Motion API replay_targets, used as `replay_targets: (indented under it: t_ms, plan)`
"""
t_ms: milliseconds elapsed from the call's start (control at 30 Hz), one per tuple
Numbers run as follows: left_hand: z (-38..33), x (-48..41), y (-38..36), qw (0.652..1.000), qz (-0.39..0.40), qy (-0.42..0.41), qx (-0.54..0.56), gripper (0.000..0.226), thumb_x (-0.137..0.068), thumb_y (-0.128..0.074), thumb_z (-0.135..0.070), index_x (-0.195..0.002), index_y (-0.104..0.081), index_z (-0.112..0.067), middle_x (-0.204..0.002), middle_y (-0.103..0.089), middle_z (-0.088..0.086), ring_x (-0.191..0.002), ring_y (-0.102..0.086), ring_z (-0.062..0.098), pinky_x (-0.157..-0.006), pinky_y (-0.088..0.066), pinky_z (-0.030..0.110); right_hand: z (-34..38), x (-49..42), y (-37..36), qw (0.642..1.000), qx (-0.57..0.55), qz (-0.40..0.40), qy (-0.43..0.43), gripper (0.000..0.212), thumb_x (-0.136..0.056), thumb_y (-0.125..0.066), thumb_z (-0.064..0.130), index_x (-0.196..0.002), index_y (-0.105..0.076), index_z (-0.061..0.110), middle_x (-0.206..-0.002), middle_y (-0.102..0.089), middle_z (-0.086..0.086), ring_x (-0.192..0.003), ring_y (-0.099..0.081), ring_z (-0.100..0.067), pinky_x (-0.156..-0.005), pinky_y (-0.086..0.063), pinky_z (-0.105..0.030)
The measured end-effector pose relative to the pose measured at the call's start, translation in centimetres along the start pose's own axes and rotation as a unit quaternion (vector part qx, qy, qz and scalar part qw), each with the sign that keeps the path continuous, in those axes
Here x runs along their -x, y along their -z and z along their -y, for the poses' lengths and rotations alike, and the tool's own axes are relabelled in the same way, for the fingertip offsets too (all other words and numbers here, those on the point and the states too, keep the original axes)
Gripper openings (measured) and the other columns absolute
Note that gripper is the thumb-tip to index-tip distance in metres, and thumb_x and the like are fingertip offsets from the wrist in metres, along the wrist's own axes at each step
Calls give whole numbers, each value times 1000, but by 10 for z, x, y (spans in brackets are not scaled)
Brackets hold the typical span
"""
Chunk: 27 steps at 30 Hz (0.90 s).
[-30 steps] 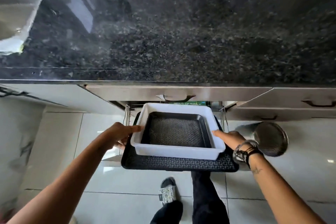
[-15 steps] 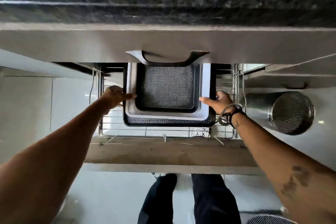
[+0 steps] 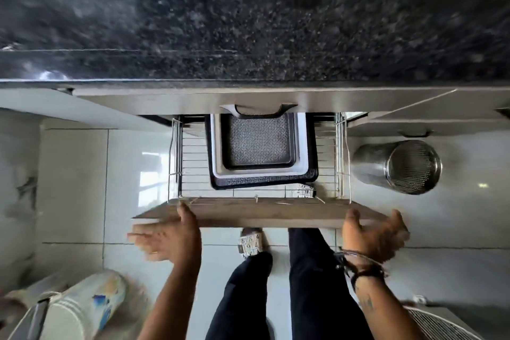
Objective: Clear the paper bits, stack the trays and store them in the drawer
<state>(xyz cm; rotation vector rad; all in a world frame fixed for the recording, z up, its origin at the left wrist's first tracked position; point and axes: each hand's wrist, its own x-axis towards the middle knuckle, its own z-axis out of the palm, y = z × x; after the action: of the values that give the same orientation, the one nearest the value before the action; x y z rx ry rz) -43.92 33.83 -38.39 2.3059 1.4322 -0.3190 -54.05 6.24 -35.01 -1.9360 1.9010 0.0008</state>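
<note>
The stacked trays lie in the pulled-out wire drawer [image 3: 190,168]: a small black tray [image 3: 259,143] sits inside a white tray [image 3: 302,157], which rests on a wide black tray [image 3: 265,183]. Their far ends are hidden under the upper drawer's handle. Both my hands are at the drawer's wooden front panel [image 3: 265,214]. My left hand [image 3: 171,234] is open, thumb on the panel's left part. My right hand [image 3: 372,234], with a bracelet at the wrist, is open against the panel's right part. Neither hand holds a tray.
A black granite counter [image 3: 248,16] overhangs the drawers. On the tiled floor a steel mesh bin [image 3: 397,165] stands to the right of the drawer. A light sack [image 3: 80,309] lies at the lower left. A grille [image 3: 441,326] shows at the lower right. My legs and a sandal are below the panel.
My hands let go of the tray stack, which now rests in the wire drawer, and drew back to the drawer's front panel. The camera view rose and pulled back.
</note>
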Motion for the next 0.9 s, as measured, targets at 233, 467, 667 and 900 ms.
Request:
replay_targets:
  t_ms: [233,467,667,900]
  plan:
    - [-33,7,-4,846,322,235,355,89,-73,-43,-82,-143,-38,-28,-144,-52,4,-126,-54,31,-111,-29,53,29,-6,-11,681,-459,366,-438,49,-83,-50,47,-124,-50,20,-114,-60,-11,-119,-53,-30,-104,-39,-48]
    - [-105,-20,-6,739,469,196,442,104,-65,-47,-85,-146,-37,-19,-150,-43,11,-138,-39,33,-119,-22,51,95,-45,-20,661,-494,425,-373,83,-80,-47,60,-141,-35,5,-148,-40,-18,-135,-39,-33,-115,-27,-46]
    - [-171,-36,-13,684,513,149,496,117,-70,-34,-88,-154,-11,-10,-162,-19,14,-147,-24,34,-122,-16,50,153,-83,-40,616,-556,474,-295,109,-75,-30,81,-151,-6,6,-161,-11,-14,-148,-14,-27,-119,-9,-50]
    - [-192,-1,11,737,492,143,440,92,-88,-21,-70,-153,-12,-5,-161,-21,17,-147,-26,32,-122,-16,46,160,-85,-1,669,-505,471,-276,89,-87,-18,71,-148,-22,7,-157,-26,-11,-143,-27,-29,-116,-21,-52]
